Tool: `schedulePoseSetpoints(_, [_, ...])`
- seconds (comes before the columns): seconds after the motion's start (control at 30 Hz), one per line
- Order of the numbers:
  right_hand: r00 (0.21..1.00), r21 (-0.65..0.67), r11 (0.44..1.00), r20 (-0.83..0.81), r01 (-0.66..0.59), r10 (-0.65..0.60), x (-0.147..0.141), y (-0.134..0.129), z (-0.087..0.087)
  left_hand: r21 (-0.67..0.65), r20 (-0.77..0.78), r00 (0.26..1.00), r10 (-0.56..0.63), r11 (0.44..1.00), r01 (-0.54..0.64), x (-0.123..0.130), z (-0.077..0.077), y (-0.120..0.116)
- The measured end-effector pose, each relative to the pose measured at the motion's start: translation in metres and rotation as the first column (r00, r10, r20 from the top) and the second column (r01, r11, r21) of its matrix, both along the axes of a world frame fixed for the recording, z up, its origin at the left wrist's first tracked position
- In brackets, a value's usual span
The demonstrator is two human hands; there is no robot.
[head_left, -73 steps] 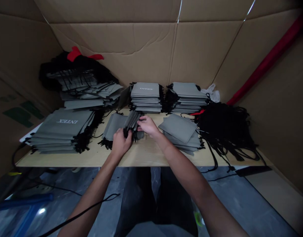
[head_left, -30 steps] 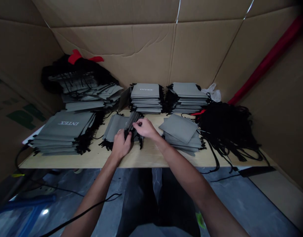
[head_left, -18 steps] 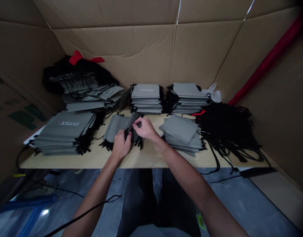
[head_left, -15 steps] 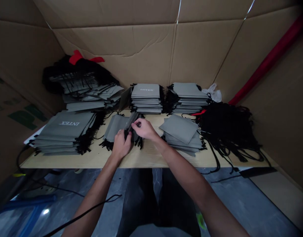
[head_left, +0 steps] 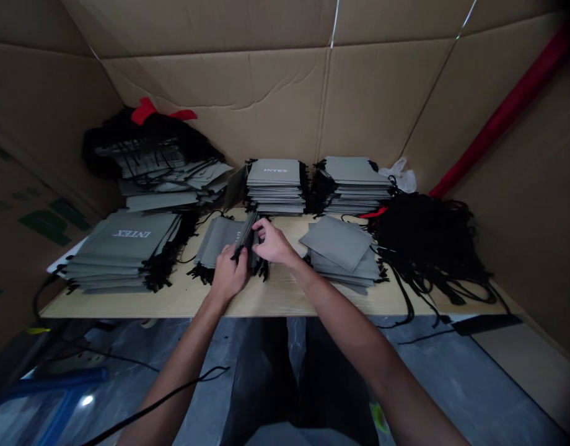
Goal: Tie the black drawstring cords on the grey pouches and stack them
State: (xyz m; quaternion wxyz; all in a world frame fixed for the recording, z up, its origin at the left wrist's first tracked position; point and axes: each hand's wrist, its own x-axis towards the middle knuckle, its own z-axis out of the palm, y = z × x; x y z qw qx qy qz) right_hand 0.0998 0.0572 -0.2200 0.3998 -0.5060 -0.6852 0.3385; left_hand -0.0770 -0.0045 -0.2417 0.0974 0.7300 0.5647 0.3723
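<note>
Near the middle of the table lies a stack of grey drawstring pouches with black cord ends along its front. My left hand is closed on the lower edge of several pouches from this stack, which are bent upward on edge. At their right side my right hand has its thumb and fingers bent together at the pouch edges. Whether a single pouch is between those fingertips I cannot make out. Part of a white print shows beside the raised pouches.
Stacks of grey pouches stand at the left, back middle and back right. A looser pile lies right of my hands. Black cords heap at the far right. Cardboard walls enclose the table.
My right hand has shifted slightly right and its fingers have moved along the raised pouches. More of the white print is visible. My left hand keeps its hold.
</note>
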Motion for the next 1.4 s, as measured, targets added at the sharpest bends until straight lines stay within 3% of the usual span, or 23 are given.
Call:
schedulePoseSetpoints(0.23, [1.0,-0.015,1.0,-0.019,0.022,-0.023,-0.002,-0.004,0.01,-0.009,-0.024,1.0,-0.013,1.0,0.013,-0.001,0.0,0.001])
schedulePoseSetpoints(0.77, [0.998,-0.036,0.998,-0.031,0.054,-0.055,-0.002,-0.005,0.007,-0.015,-0.094,0.995,-0.028,1.0,0.027,-0.004,-0.005,0.004])
schedulePoseSetpoints(1.1, [0.998,-0.043,0.997,0.004,0.057,-0.057,-0.001,-0.002,0.005,-0.018,-0.125,0.991,-0.047,0.999,0.045,-0.003,-0.004,0.002])
schedulePoseSetpoints(1.4, [0.993,-0.012,0.999,0.107,0.039,-0.038,-0.001,-0.009,0.014,0.002,-0.201,0.978,-0.062,0.998,0.064,0.001,-0.006,0.0])
